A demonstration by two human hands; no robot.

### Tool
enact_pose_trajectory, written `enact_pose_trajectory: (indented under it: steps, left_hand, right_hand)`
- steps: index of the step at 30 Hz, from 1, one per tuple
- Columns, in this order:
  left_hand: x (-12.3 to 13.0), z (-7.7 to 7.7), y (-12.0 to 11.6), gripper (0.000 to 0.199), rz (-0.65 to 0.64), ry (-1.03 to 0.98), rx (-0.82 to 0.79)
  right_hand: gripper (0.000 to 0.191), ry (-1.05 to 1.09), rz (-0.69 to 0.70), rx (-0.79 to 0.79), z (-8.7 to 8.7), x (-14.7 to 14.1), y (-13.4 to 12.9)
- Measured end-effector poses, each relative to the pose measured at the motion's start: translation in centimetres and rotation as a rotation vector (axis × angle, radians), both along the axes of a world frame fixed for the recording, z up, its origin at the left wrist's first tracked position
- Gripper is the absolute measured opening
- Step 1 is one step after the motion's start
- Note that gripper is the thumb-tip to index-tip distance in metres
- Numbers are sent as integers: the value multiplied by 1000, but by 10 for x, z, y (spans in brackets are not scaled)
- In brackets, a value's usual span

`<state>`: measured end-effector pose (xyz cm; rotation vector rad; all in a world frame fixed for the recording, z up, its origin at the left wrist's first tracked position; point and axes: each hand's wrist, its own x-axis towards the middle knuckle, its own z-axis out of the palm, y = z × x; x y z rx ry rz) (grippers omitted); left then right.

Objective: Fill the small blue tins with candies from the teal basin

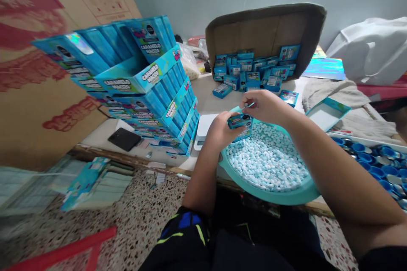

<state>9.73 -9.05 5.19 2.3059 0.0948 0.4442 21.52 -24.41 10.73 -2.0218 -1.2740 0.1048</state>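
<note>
At a pale worktop beside a gray wall, seen from the head camera, a small blue carton [240, 121] sits within the grip of a person's left hand [221, 130], above the left far part of a teal basin [270, 197] filled with light-blue and white candies [273, 163]. The left thumb and fingers are clamped around the carton, its printed face partly covered by them. The left forearm rises from a dark sleeve at the bottom of the view, the hand angled inward at the basin's rim.

The right hand [262, 105] hovers just above and beside the carton, its fingertips closed together on a small pale piece [250, 105] too slight to identify. The right forearm reaches in from the lower right across the basin, wrist bent, fingers curled toward the other hand.

Beyond the basin, loose blue cartons [252, 77] lie heaped in and before a tipped cardboard box [263, 29]. To the left, display trays [171, 112] lettered "Caramelo Macizo" stand in a leaning stack, packed with blue boxes, near a dark flat device [124, 139] on the worktop. To the right, an open blue-edged tray [329, 114] rests on rumpled cloth [340, 95], near a mass of blue-rimmed round pieces [378, 163].
</note>
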Motion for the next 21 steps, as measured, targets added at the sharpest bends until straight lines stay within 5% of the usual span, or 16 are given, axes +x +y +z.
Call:
enact_pose_trajectory:
  steps: [21]
  left_hand:
    - [-10,4,0,40,-24,24,-56]
  right_hand:
    - [8,-78,47,-42,-14,-4,5]
